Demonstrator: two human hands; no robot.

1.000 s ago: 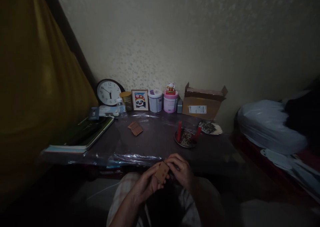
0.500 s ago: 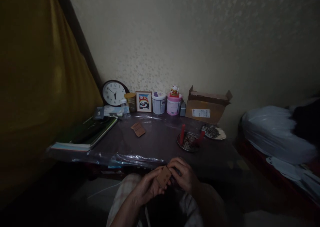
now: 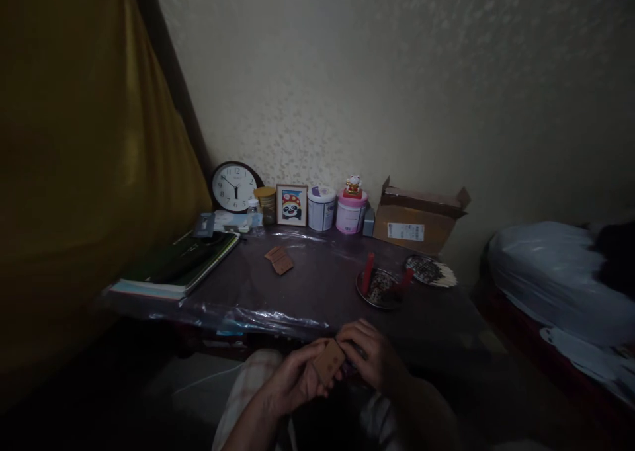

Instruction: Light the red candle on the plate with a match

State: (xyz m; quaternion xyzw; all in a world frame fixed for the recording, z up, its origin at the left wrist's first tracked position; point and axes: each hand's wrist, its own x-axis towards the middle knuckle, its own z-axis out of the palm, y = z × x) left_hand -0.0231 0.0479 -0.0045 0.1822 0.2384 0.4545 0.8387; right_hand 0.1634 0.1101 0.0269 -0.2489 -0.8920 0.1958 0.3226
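Observation:
My left hand holds a small flat brown cardboard piece with dark round spots on its face. Its thumb lies along the upper left edge, and the fingers curl underneath. At the piece's upper right corner, my right hand pinches with bent fingers; the fingertips are partly hidden. Both hands are over my lap, just in front of the table edge. A folded brown cardboard piece lies on the dark table beyond them.
Two red candles stand on a round plate; one leans. Pale sticks lie on another plate. Green books are at left. A clock, picture frame, tins and carton line the wall.
The view has shifted slightly, so the table things appear a little further right and lower. Both hands still hold the cardboard piece, with the right fingers bent closer over its corner.

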